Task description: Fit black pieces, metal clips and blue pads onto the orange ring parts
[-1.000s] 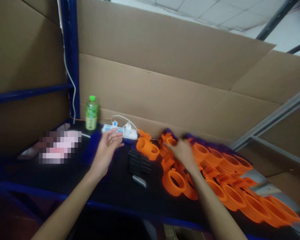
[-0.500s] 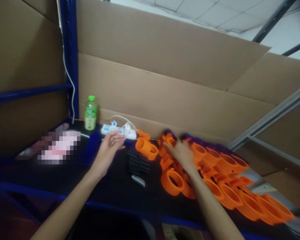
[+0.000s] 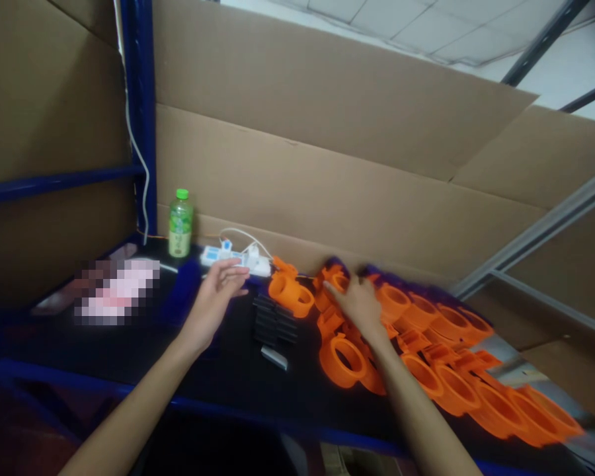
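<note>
We kept our left hand (image 3: 223,284) half curled and empty, while our right hand (image 3: 361,301) was over the orange rings (image 3: 341,379) on the worktop (image 3: 228,390), its grip unclear to us, and our low right forearm (image 3: 415,403) could have tipped them.

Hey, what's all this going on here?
A person is working bare-handed at a black table. The right hand reaches among the orange ring-shaped parts; whether it grips one is unclear. The left hand hangs half-open in front of a power strip, holding nothing visible. Black pieces lie between the hands.
</note>
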### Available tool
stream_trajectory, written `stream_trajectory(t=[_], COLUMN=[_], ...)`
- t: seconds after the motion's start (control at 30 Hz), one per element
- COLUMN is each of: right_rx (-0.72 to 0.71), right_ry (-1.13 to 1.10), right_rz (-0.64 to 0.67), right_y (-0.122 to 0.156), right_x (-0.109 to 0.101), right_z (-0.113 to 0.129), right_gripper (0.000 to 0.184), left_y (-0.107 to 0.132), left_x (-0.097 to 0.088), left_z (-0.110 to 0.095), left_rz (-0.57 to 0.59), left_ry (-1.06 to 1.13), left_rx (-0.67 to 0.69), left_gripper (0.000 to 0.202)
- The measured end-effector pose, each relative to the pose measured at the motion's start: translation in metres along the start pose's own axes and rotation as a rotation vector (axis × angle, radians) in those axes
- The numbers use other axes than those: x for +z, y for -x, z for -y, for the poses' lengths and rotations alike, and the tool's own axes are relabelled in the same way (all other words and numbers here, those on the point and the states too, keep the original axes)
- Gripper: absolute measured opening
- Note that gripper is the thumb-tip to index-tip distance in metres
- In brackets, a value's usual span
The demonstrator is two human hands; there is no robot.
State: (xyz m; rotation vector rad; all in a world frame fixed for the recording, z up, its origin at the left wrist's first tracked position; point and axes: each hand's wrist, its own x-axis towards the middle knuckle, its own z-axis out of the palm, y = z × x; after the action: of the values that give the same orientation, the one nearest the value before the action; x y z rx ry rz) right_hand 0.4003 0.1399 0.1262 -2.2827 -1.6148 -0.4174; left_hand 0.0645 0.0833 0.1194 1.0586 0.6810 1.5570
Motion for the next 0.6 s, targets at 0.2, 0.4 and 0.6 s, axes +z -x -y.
stream_trajectory(t=[0.2, 0.4, 0.6], right_rx=[-0.095, -0.513, -0.407], right_ry=[0.025, 0.008, -0.032], right_rz=[-0.159, -0.195, 0.097], right_y=[-0.002, 0.022, 0.041], right_x=[-0.001, -0.006, -0.001], right_z=[0.003, 0.044, 0.088], right_gripper=[0.081, 0.059, 0.068], left_y=[0.001, 0.001, 0.000], left_x=[0.001, 0.000, 0.000], left_z=[-0.001, 0.000, -0.002], left_rz=[-0.005, 0.009, 0.001], left_ry=[0.004, 0.004, 0.005], left_rx=[-0.004, -0.009, -0.005], left_gripper=[0.035, 0.035, 0.035])
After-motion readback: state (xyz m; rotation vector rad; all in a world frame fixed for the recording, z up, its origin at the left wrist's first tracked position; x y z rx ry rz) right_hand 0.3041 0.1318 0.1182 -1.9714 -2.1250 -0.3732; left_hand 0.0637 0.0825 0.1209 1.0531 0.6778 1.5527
